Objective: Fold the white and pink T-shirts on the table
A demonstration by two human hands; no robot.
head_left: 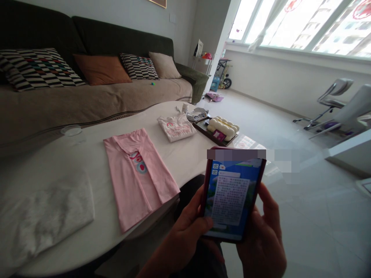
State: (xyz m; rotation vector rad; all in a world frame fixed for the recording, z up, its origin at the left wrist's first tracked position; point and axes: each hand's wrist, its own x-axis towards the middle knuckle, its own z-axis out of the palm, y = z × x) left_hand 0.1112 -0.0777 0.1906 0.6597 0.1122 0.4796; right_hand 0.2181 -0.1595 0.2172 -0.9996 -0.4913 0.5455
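So both hands are busy with a phone [230, 200]: the left hand [185, 229] grips its left side with the thumb over the lower left corner of the screen, and the right hand [265, 235] is wrapped around the right side. It's upright, tilted a bit, held out in front of the worktop's [97, 173] near edge, toward the right end. There's a block of text on the screen (way too small to read, sorry). On the worktop, a folded pink shirt [127, 197] lies around the middle, right up by the near edge, with a folded white shirt [176, 129] beyond it. A dark tray [199, 130] sits at the right end with a puffy cream thing [223, 125] in it, and a small white bottle [185, 108] stands by the far right edge. Over at the left end there's a whitish cloth [58, 216], plus a clear tub [72, 131] near the far edge.
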